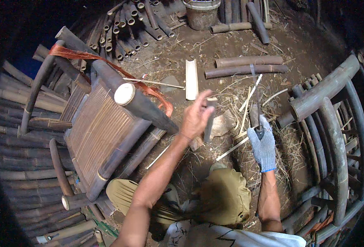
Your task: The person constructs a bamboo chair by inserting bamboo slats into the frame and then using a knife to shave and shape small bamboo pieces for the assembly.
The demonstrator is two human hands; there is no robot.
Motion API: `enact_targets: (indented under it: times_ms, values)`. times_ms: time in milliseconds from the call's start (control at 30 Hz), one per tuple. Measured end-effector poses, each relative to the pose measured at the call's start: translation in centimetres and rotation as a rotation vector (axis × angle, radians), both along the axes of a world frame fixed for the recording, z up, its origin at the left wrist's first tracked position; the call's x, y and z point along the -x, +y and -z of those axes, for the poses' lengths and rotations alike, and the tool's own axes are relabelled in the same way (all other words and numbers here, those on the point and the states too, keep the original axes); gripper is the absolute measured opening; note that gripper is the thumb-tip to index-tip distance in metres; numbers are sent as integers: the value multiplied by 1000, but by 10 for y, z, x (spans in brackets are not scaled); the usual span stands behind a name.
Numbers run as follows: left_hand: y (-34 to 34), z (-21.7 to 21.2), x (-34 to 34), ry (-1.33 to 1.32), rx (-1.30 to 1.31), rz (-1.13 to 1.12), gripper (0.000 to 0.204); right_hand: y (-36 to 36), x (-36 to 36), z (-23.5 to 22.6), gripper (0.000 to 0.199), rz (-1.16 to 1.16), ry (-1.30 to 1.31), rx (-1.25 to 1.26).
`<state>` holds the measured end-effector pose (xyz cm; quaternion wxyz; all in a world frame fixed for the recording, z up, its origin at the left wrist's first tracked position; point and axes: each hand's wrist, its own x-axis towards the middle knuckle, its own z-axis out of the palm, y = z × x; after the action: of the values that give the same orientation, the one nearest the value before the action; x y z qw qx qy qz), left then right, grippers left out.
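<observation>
My bare left hand (195, 118) is raised in the middle, its thumb and fingers apart and slightly blurred. Right beside the fingertips is a short dark piece of bamboo (209, 123) with a pale cut end; the thumb tip overlaps it, and I cannot tell whether they touch. My right hand (262, 144), in a grey knitted glove with a blue cuff, is closed around the dark handle of a long knife (256, 92). Its narrow blade points away from me. Below the bamboo piece lies a pale, flat wooden block (223, 123).
A bamboo chair (103, 136) with a slatted seat and orange strapping (149, 91) stands at left. Another bamboo frame (334, 152) is at right. A split bamboo piece (191, 80), two dark poles (248, 66), shavings and a bucket (201, 16) lie ahead, near stacked bamboo (122, 29).
</observation>
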<state>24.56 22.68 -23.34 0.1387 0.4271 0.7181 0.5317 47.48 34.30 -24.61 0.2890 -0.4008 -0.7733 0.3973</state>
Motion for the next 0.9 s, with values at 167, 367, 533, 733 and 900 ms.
enact_targets:
  times_ms: [167, 367, 533, 733, 900]
  values:
    - [2, 11, 19, 38, -138, -64, 32, -21, -5, -18, 54, -4, -73, -6]
    - [9, 28, 7, 78, -189, -16, 31, -46, -3, -33, 48, -98, -52, 69]
    - [-4, 30, -6, -232, -150, 48, 25, -53, 29, -50, 37, -264, -150, 236]
    - [-10, 15, -16, 74, -112, 68, 18, -56, 44, -45, 33, -334, -172, 193]
    - [-10, 19, -17, 110, -79, 64, 17, -58, 44, -48, 33, -335, -242, 171]
